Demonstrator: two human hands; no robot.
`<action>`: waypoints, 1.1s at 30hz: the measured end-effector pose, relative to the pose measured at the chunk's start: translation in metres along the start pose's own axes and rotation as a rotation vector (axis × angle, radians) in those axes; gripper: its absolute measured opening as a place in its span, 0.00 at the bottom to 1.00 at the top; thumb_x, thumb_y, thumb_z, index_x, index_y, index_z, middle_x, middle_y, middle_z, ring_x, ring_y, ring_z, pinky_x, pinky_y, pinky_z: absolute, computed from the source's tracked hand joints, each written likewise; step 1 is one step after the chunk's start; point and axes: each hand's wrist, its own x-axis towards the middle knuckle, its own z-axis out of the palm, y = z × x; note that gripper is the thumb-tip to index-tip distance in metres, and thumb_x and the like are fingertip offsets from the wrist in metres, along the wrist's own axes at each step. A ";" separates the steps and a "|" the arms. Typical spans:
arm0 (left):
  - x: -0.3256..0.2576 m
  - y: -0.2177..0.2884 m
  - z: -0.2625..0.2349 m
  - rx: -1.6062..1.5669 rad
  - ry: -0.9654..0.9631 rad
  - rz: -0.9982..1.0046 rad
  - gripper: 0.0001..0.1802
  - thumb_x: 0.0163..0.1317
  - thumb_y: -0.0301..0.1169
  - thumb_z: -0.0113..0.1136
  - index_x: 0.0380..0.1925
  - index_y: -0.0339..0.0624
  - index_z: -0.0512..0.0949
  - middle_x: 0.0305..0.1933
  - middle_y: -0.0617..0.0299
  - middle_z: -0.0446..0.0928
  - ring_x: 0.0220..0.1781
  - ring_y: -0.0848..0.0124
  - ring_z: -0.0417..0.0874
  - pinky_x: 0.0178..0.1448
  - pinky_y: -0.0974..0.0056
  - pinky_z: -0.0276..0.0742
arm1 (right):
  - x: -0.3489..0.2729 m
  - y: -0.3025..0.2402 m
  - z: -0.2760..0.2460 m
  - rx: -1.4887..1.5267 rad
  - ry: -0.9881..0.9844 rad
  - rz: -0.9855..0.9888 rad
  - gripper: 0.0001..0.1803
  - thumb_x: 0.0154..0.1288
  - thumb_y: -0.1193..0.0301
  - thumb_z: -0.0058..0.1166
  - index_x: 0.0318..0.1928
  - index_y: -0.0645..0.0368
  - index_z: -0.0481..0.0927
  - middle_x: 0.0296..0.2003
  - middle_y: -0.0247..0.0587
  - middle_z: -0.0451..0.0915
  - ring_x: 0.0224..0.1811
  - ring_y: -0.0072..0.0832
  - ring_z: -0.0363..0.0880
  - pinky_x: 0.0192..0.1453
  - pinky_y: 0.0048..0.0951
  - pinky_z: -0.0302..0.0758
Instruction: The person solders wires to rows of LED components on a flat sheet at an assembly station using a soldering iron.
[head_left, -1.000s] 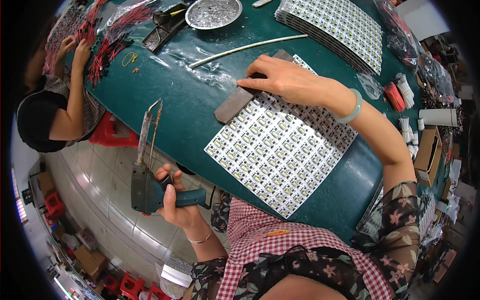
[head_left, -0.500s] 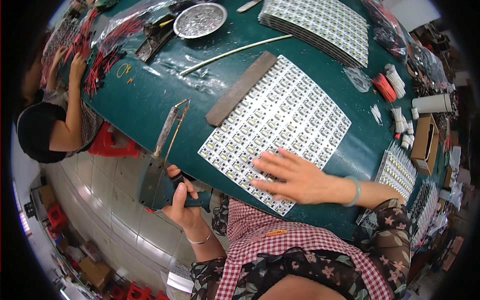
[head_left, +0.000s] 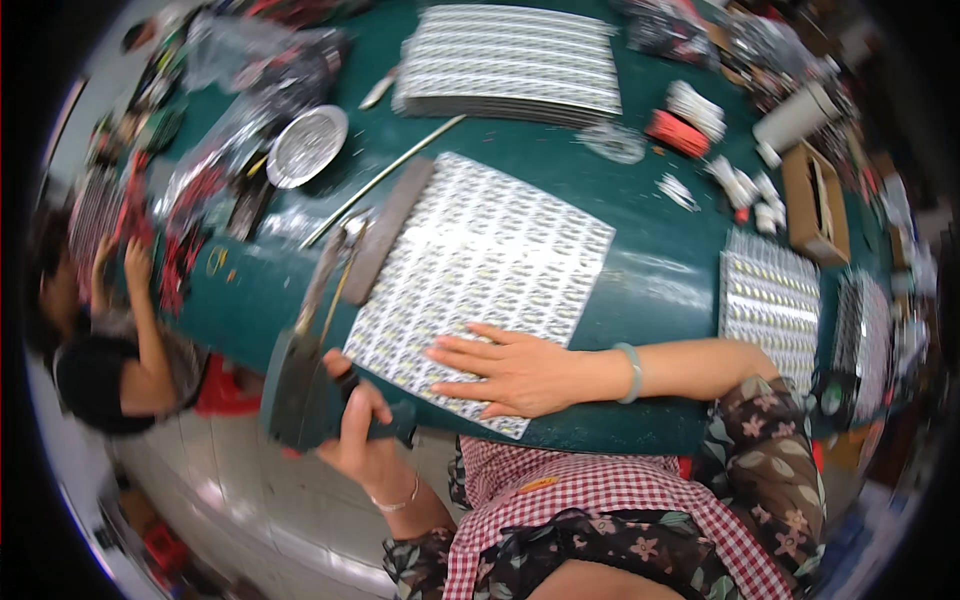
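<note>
The light sheet [head_left: 500, 250] is laid flat on the green worktop [head_left: 660, 300], a brown bar [head_left: 387, 235] along its left edge and the right hand [head_left: 520, 372] rested on it, fingers spread, grip released; the soldering gun [head_left: 292, 390] is grasped in the left hand [head_left: 358, 440]. Steadiness would be best served by even palm pressure, with the gun's tip held well clear of the fingers. On the checked apron [head_left: 610, 480] a yellow badge [head_left: 538, 485] is seen, but no writing can be read.

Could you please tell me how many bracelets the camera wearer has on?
2: a pale green bangle just behind the right hand, and a thin bracelet just behind the left hand. The sleeves may hide others.
</note>
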 end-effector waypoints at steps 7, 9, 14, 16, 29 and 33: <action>-0.012 0.000 0.006 -0.031 -0.029 -0.095 0.23 0.54 0.19 0.57 0.52 0.23 0.72 0.56 0.40 0.75 0.24 0.73 0.73 0.21 0.75 0.67 | -0.008 0.006 0.002 0.085 0.201 -0.032 0.31 0.68 0.55 0.55 0.67 0.55 0.70 0.74 0.55 0.55 0.79 0.45 0.49 0.80 0.52 0.51; -0.011 -0.004 0.007 -0.040 -0.043 -0.106 0.24 0.54 0.19 0.57 0.52 0.23 0.72 0.56 0.41 0.75 0.24 0.73 0.73 0.21 0.75 0.67 | -0.023 0.010 -0.022 0.049 0.290 0.069 0.28 0.67 0.62 0.57 0.64 0.58 0.72 0.72 0.53 0.61 0.76 0.46 0.56 0.78 0.48 0.58; -0.014 -0.008 -0.010 -0.036 -0.079 -0.105 0.20 0.60 0.18 0.57 0.53 0.23 0.70 0.58 0.46 0.73 0.29 0.76 0.73 0.24 0.76 0.70 | -0.120 0.073 -0.076 -0.315 0.663 0.633 0.21 0.59 0.83 0.51 0.55 0.64 0.76 0.62 0.57 0.72 0.66 0.52 0.70 0.71 0.43 0.68; -0.016 -0.010 -0.005 -0.046 -0.064 -0.116 0.20 0.60 0.18 0.57 0.53 0.23 0.71 0.58 0.46 0.74 0.29 0.76 0.73 0.25 0.76 0.70 | -0.163 0.099 -0.082 -0.475 0.689 0.886 0.25 0.54 0.88 0.49 0.55 0.68 0.75 0.61 0.56 0.72 0.64 0.52 0.70 0.69 0.43 0.69; -0.025 -0.009 0.014 -0.050 -0.165 -0.086 0.21 0.60 0.19 0.58 0.53 0.22 0.72 0.56 0.48 0.76 0.30 0.76 0.74 0.24 0.76 0.69 | -0.191 0.139 -0.091 -0.759 0.523 0.901 0.08 0.52 0.82 0.55 0.34 0.63 0.82 0.34 0.42 0.77 0.43 0.38 0.77 0.48 0.35 0.79; -0.031 -0.015 0.015 -0.040 -0.130 -0.161 0.25 0.56 0.20 0.59 0.55 0.24 0.71 0.53 0.46 0.77 0.24 0.75 0.73 0.23 0.76 0.69 | -0.193 0.146 -0.091 -0.725 0.555 0.924 0.07 0.51 0.82 0.55 0.32 0.62 0.82 0.33 0.43 0.78 0.42 0.40 0.78 0.47 0.37 0.79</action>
